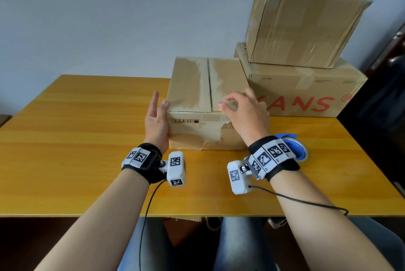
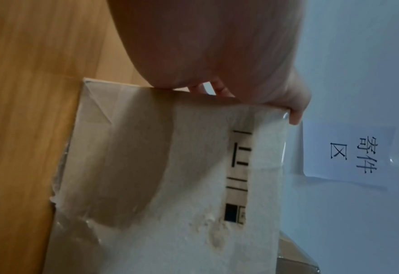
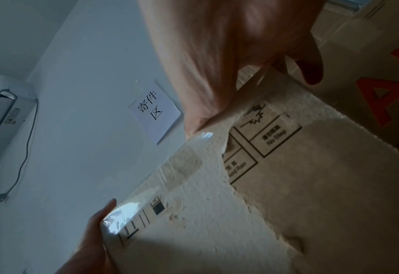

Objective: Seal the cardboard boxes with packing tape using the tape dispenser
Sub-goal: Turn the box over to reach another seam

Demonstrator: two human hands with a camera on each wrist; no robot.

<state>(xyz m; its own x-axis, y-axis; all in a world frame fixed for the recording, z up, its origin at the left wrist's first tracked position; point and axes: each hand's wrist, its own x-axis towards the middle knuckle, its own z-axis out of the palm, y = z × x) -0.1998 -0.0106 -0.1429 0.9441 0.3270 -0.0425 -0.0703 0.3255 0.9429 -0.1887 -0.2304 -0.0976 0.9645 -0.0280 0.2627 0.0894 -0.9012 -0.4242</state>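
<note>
A small cardboard box [image 1: 208,99] stands mid-table with its top flaps closed along a centre seam. Its torn front face fills the left wrist view [image 2: 170,176] and the right wrist view [image 3: 287,204]. My left hand [image 1: 158,106] lies flat against the box's left side, fingers straight, thumb on the top corner. My right hand [image 1: 238,106] rests over the box's front right top edge with fingers loosely bent, slightly blurred. Clear tape [image 3: 182,166] runs along the front top edge. The blue tape dispenser [image 1: 293,148] lies on the table, partly hidden behind my right wrist.
Two bigger cardboard boxes are stacked at the back right: a wide one with red letters [image 1: 306,95] and a taped one [image 1: 302,27] on top. The yellow wooden table [image 1: 87,139] spreads left. A dark object [image 1: 383,95] stands past the table's right edge.
</note>
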